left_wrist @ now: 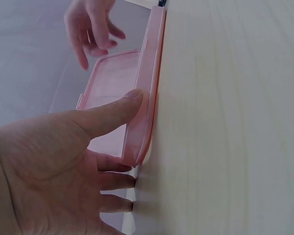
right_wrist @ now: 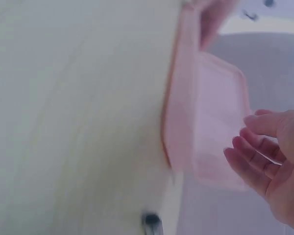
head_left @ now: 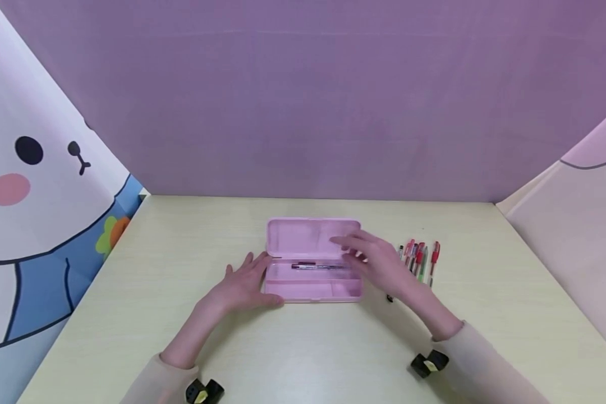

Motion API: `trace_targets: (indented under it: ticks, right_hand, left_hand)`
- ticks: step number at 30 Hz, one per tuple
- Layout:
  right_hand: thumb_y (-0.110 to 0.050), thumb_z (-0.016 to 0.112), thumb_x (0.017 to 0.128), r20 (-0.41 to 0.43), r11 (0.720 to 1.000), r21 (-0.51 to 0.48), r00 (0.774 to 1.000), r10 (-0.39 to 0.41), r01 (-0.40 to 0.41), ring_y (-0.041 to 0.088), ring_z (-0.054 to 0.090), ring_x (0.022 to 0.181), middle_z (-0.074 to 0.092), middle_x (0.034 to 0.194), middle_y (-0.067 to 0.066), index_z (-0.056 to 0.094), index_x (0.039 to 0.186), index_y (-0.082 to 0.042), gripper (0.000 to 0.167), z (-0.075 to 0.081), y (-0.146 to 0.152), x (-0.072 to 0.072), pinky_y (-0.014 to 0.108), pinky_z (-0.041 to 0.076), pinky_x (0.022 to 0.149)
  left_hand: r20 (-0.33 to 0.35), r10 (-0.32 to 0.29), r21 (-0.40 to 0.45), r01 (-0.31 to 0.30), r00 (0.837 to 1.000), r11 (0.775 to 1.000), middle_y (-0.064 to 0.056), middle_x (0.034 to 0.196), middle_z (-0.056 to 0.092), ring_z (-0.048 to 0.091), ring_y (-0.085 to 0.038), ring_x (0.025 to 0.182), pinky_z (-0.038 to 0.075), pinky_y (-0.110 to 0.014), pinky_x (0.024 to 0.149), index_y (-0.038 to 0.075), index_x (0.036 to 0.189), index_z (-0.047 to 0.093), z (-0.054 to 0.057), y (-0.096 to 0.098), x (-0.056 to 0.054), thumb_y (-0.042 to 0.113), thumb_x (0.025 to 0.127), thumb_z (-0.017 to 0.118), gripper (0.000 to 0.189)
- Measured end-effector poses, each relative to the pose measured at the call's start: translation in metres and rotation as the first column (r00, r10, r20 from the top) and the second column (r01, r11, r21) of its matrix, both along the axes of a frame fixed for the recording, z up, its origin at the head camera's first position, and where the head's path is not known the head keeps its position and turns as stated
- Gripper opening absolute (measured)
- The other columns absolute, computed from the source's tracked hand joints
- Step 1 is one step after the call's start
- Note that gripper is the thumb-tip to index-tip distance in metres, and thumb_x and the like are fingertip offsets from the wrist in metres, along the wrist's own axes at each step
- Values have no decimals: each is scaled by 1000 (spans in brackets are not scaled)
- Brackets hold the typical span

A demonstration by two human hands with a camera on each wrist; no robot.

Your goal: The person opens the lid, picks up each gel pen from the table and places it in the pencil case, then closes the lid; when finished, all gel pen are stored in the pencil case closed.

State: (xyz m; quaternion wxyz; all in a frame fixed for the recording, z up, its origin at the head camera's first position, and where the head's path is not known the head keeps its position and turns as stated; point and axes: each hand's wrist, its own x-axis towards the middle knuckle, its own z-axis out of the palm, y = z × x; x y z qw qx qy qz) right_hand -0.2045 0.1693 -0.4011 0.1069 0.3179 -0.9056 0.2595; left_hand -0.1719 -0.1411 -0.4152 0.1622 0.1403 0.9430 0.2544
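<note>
A rectangular pink plastic pencil case [head_left: 303, 289], lid raised, lies on the pale wood-grain worktop [head_left: 303, 348], slim dark-and-clear pens [head_left: 317, 267] inside. The left hand [head_left: 241, 287] spreads against its left end; the right hand [head_left: 379, 262], loosely bent and holding nothing, hovers over its right side.
</note>
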Motion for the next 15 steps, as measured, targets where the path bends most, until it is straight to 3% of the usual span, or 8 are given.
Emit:
trace_targets:
  ticks: [4,7,11,15]
  right_hand:
    - [1,72,92,52,979,-186,996,-70,78,19,72,91,73,106,10,67,135,-10,45,5,27,2,24,63,72]
    - [2,72,92,69,952,-272,989,-127,142,13,71,89,73,104,11,66,137,-11,48,7,47,4,20,61,69]
    - [0,70,94,139,910,-354,974,-178,217,2,69,84,71,106,10,62,142,-12,50,6,72,5,18,60,69]
    - [-6,68,97,209,872,-384,948,-238,303,0,71,83,70,105,-5,58,146,-14,51,6,93,5,18,61,72]
  left_hand:
    - [0,4,3,-4,1000,1000,-16,171,25,17,-52,157,10,-83,117,9,160,32,0,-1,0,45,83,81,98]
    - [2,11,5,-11,1000,1000,-15,172,24,16,-51,157,10,-82,117,10,160,32,-2,-1,-1,45,84,81,97]
    - [0,14,-1,-14,1000,1000,-15,172,24,16,-51,158,10,-82,117,10,160,32,-4,-3,-2,44,84,80,96]
    - [-3,11,1,-11,1000,1000,-15,171,25,16,-51,157,10,-83,117,10,160,33,-4,-4,-3,45,84,80,96]
